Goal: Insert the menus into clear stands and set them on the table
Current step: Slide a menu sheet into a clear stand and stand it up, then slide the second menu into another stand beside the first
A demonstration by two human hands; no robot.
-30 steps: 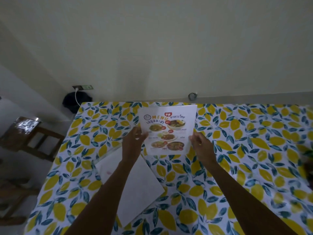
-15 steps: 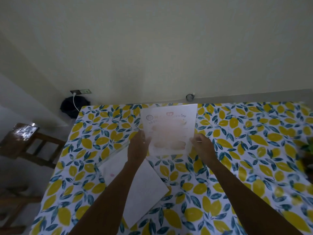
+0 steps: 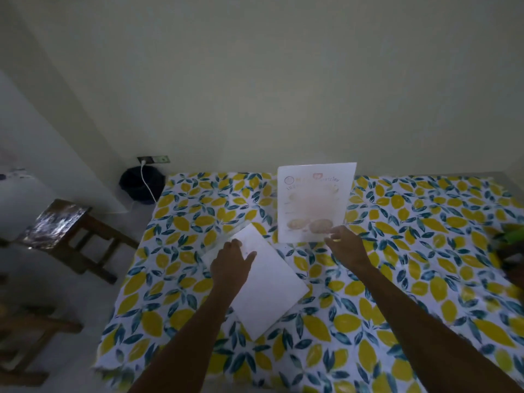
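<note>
A printed menu sheet (image 3: 313, 199) stands upright at the far middle of the table, its print washed out by glare; I cannot tell if a clear stand holds it. My right hand (image 3: 344, 246) pinches the sheet's lower right corner. Another white sheet (image 3: 269, 287), blank side up, lies flat on the tablecloth, with what looks like a clear stand edge (image 3: 224, 236) under its far left side. My left hand (image 3: 231, 263) rests on that sheet's far end, fingers spread.
The table wears a lemon-and-leaf patterned cloth (image 3: 411, 265) and stands against a pale wall. A wooden chair (image 3: 71, 234) stands left of the table. A dark bin (image 3: 141, 185) and a white cable sit by the wall socket. Something green (image 3: 510, 236) shows at the right edge.
My left hand has let go of the menu and moved down onto the flat white sheet. The right hand still holds the menu, which now stands more upright and farther back.
</note>
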